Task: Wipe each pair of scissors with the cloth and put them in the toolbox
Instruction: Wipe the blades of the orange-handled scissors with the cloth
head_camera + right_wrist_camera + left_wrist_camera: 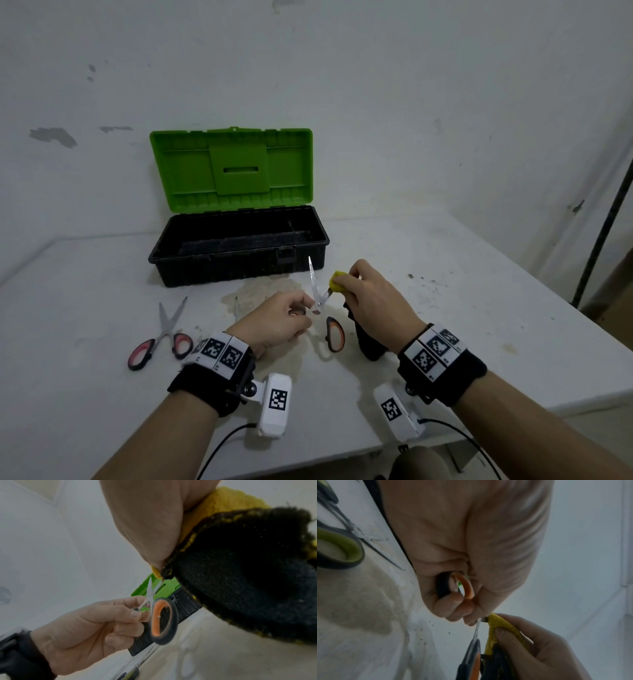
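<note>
My left hand (291, 318) grips the orange-handled scissors (320, 301) by one handle loop (467, 588), above the table in front of the toolbox. The blades are spread: one points up, the other runs into the yellow-and-black cloth (337, 279). My right hand (363, 291) pinches that cloth (240, 574) around the blade, and its black part hangs below the hand. The free orange loop (163, 620) dangles between my hands. The toolbox (239, 270) stands open behind, with a black base and an upright green lid (233, 168); I see nothing in it.
Red-handled scissors (161, 339) lie on the white table (479, 308) to the left of my left wrist. Green-handled scissors (339, 547) lie on the table under my left arm. A brownish stain (267, 291) marks the table before the toolbox. The table's right edge is close.
</note>
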Action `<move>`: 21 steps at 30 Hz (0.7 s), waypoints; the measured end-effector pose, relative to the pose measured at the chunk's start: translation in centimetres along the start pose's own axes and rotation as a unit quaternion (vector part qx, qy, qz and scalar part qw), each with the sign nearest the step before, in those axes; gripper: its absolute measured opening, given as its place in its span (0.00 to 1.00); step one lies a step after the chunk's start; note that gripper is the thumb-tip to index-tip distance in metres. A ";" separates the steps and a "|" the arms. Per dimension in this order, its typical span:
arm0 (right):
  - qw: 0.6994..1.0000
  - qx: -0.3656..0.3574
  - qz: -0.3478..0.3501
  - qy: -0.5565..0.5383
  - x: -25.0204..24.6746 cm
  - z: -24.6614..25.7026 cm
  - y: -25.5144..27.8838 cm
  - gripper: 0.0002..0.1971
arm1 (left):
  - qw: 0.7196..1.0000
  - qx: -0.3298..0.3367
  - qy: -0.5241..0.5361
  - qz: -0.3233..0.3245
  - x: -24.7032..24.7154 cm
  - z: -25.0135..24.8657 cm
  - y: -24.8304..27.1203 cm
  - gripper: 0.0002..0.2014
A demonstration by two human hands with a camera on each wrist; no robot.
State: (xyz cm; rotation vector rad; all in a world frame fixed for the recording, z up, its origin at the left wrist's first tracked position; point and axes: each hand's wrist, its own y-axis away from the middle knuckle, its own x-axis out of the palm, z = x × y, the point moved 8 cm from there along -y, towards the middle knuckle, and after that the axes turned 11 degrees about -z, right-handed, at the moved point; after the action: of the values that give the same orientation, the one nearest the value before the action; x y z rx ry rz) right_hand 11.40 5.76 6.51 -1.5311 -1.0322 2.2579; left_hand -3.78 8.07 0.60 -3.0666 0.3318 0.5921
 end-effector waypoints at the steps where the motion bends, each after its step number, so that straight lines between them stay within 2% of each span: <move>1: 1.000 0.001 0.001 0.000 0.1 0.0 0.1 0.07 | 1.000 0.008 -0.009 -0.001 -0.1 0.0 0.0 0.11; 4: 1.000 0.012 -0.002 -0.001 0.2 -0.4 0.3 0.07 | 1.000 0.020 0.012 -0.013 -0.5 -0.2 0.0 0.11; 9: 0.999 0.043 -0.013 -0.014 0.2 -0.8 0.4 0.06 | 0.985 0.043 0.113 -0.121 -2.4 -1.1 -0.3 0.08; 12: 0.998 0.054 -0.023 -0.026 -0.2 -0.5 0.3 0.07 | 0.974 0.048 0.153 -0.161 -2.9 -1.3 -0.2 0.05; 14: 0.997 0.058 -0.021 -0.034 -0.2 -0.1 0.3 0.08 | 0.965 0.033 0.200 -0.167 -2.8 -1.3 -0.2 0.02; 16: 0.997 0.065 -0.014 -0.048 -0.1 0.3 0.3 0.08 | 0.956 0.014 0.239 -0.168 -2.5 -1.2 -0.3 0.06; 21: 0.996 0.056 -0.026 -0.070 -0.6 1.7 0.4 0.09 | 0.944 -0.008 0.282 -0.173 -2.1 -1.3 -0.2 0.06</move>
State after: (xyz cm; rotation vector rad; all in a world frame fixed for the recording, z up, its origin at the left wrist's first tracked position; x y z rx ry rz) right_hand 10.25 4.45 7.00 -1.3015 -0.9505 2.3723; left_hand -5.16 8.63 2.57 -3.1281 -0.2241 -0.3050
